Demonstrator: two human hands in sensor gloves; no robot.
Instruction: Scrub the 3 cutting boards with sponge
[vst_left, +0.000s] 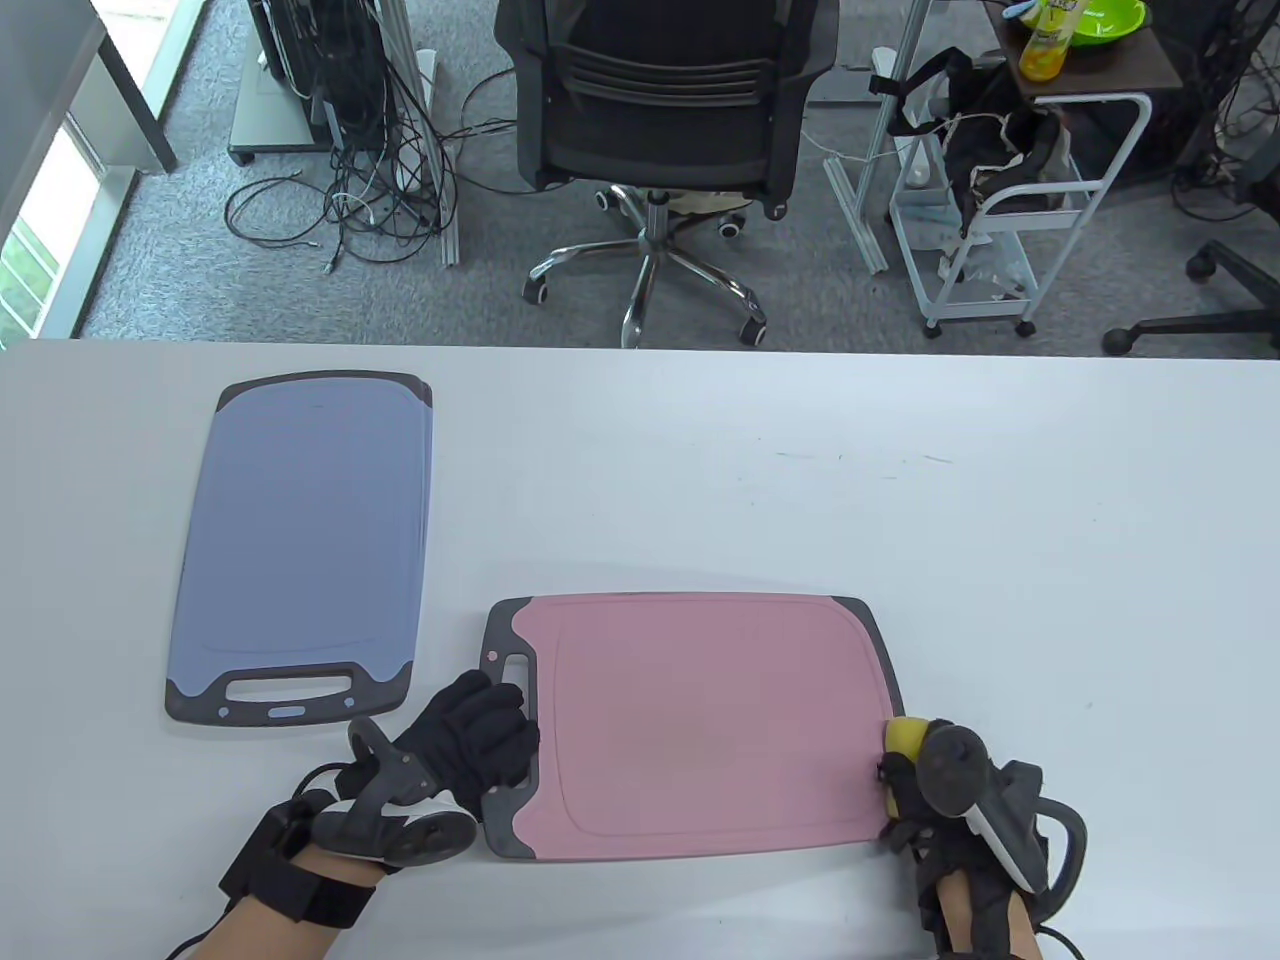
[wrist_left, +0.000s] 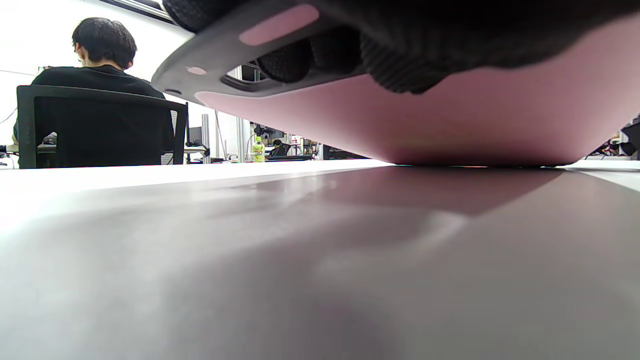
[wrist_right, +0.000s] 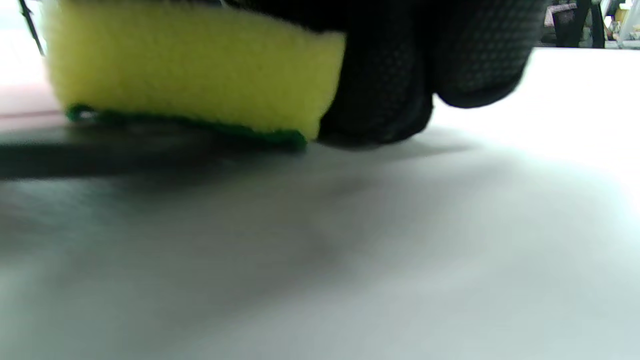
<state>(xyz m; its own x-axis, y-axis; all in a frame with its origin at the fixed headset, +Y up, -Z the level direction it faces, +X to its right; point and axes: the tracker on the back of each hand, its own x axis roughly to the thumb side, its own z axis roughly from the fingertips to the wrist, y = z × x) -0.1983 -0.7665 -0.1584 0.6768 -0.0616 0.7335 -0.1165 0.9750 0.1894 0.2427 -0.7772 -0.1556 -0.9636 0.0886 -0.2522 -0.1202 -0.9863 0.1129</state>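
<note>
A pink cutting board (vst_left: 700, 720) with grey ends lies near the table's front edge, handle to the left. My left hand (vst_left: 480, 735) grips that handle end. In the left wrist view the gloved fingers (wrist_left: 400, 45) curl under the pink cutting board (wrist_left: 450, 120), whose handle end is raised off the table while the far end rests on it. My right hand (vst_left: 930, 790) holds a yellow sponge (vst_left: 907, 737) at the board's right edge. In the right wrist view the sponge (wrist_right: 190, 70) has its green side down, with fingers (wrist_right: 400, 75) beside it. A blue cutting board (vst_left: 305, 540) lies flat at the left.
The white table (vst_left: 850, 500) stretches wide to the right and behind the pink board. Beyond its far edge stand a black office chair (vst_left: 660, 100), a white cart (vst_left: 1010, 220) and loose cables (vst_left: 350, 190). A seated person (wrist_left: 95, 85) shows in the left wrist view.
</note>
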